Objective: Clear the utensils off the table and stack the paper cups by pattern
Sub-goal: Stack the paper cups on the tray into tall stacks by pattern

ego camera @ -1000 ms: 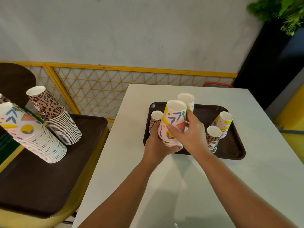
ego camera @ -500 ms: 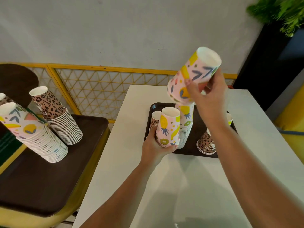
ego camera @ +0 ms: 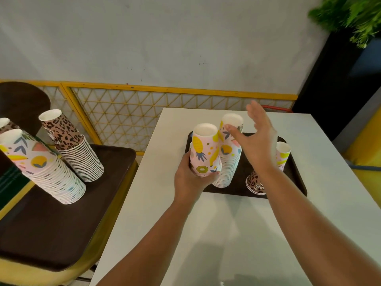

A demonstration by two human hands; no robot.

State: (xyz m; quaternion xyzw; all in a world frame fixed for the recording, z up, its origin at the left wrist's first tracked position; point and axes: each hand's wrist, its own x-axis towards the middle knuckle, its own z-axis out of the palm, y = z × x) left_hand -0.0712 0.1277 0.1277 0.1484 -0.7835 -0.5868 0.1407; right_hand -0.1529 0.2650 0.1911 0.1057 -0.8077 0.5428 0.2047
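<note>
Far left, side tray on a yellow-edged stand carries two tall leaning stacks: fruit-print stack in front, leopard-print stack behind it, so sorting by pattern looks well along; a third leopard cup is cut by the frame edge. Moving right onto the white table, left hand grips pineapple cup near its base, fingers wrapped round it, upright and just above the near left corner of the brown tray, probably held aside because its print differs from the stack next to it. Just right, touching it, tall mixed-fruit stack stands in the tray. Right hand is spread flat, fingers straight, holding nothing, thumb just by the stack's top cup, likely steadying or leaving it; contact is unclear. Under that wrist, an upside-down leopard cup sits in the tray, partly hidden. Further right, a yellow-print cup stands upright near the tray's right rim. No utensils visible on the table. Loose cups left on the tray need matching.
</note>
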